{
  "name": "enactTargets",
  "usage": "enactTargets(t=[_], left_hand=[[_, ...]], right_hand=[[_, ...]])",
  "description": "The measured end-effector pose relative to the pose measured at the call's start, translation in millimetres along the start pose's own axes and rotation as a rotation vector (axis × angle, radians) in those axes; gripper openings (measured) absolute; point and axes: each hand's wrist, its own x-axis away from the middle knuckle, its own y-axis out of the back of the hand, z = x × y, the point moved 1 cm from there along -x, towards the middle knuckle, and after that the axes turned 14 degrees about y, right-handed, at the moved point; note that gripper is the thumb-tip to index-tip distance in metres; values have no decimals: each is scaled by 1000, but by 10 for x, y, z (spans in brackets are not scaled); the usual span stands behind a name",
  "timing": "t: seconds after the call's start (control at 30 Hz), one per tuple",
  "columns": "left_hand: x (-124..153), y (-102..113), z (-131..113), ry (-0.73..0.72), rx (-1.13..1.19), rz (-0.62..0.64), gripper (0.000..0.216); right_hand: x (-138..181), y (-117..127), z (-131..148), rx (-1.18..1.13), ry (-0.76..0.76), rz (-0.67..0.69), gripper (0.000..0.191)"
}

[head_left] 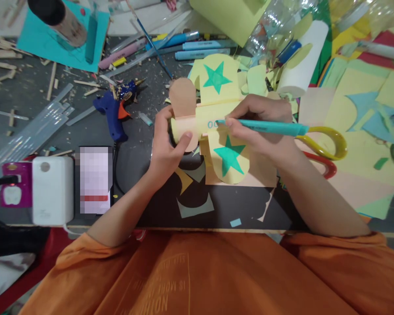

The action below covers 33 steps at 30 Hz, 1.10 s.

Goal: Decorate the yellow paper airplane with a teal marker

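Behind paper model (pixel 216 127): glue gun (pixel 113 114), prob. markers (pixel 197 46).

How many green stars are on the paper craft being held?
2: one green star on the upper yellow wing, one green star on the lower wing below the right hand. Others may be hidden underneath.

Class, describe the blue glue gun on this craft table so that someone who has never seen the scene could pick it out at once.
Start at the dark table and find the left hand holding the paper plane model. Just left of that hand lies the glue gun. Among the pale glue sticks and wood scraps, it alone is dark blue with an orange trigger.
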Motion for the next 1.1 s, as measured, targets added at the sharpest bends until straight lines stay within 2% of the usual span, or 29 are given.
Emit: enactTargets(t=[0.13, 0.27, 0.5, 0.63, 0.77, 0.9, 1.1], left_hand=[[3, -13, 2, -1, -3, -3, 52], [8, -18, 5, 2, 9, -12, 53], [7, -7, -12, 8, -19, -9, 50], [11, -12, -18, -11, -29, -20, 52], [11, -4, -19, -11, -40, -23, 51], [2, 8, -32, -2, -48, -8, 52], [-7, -13, -25, 15, -1, -21, 52]], right_hand=[[-6, -11, -28, -67, 66, -25, 22], [-18, -37, 10, -40, 96, 67, 19], [-19, -44, 15, 21, 136, 87, 23], [-18, -38, 12, -7, 73, 122, 18], [-21, -33, 26, -42, 6, 155, 21], [-21, -28, 33, -77, 42, 130, 22], [0, -24, -3, 4, 93, 73, 17]])
